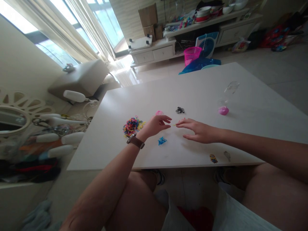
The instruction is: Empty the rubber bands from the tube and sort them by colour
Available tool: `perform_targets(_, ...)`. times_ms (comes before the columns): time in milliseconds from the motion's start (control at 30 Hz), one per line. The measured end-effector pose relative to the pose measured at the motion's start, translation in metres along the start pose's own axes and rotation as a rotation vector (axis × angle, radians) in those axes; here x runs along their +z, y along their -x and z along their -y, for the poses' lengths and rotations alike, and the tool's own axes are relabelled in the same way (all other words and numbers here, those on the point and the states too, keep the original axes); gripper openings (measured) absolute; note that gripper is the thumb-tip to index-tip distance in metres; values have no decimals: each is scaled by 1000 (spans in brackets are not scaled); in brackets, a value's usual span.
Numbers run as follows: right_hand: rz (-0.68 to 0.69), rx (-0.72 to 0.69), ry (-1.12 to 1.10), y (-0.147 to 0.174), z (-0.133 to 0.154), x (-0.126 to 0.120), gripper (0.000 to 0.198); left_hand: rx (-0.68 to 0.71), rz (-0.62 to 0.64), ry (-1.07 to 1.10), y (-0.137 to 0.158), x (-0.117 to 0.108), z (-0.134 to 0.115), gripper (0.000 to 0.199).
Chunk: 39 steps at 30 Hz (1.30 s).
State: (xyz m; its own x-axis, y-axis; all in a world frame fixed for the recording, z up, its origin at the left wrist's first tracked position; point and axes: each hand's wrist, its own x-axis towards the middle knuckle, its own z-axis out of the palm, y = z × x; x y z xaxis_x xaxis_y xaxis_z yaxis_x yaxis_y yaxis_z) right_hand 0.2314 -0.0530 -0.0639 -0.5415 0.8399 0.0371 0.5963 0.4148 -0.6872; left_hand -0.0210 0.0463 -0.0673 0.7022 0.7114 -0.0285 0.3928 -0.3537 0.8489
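My left hand (pixel 156 125), with a watch at the wrist, hovers over the white table (pixel 197 89). Its thumb and fingers are apart, and nothing shows between them. Stretched out just to its right is my right hand (pixel 201 131), fingertips at a tiny yellow piece (pixel 174 125) on the tabletop. A mixed-colour pile of what look like small rubber bands (pixel 131 126) lies left of my left hand. Below that hand sits a blue bunch of bands (pixel 162 141); a black bunch (pixel 180 110) lies beyond both hands. A pink item (pixel 159 112) is partly hidden behind my left hand.
On the table's right are a pink lump (pixel 223 110) and a clear plastic container (pixel 232 87). A small yellow cartoon figure (pixel 213 158) and a pale clear piece (pixel 227 156) lie near the front edge. A pink basket (pixel 192 56) stands beyond the table.
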Motion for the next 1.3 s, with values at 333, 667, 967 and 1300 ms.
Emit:
perform_targets(333,11,-21,-12,2,4,0,55,28,73,-15,-4,8,-12,18)
perform_targets(667,-69,-36,11,3,5,-8,42,-157,-127,-205,3,-32,18,18)
perform_targets(967,-46,-38,8,3,3,-6,35,-321,-72,-241,11,-33,32,19)
perform_targets(1300,-53,1,19,3,-2,-9,33,-489,-400,-286,31,-81,35,22)
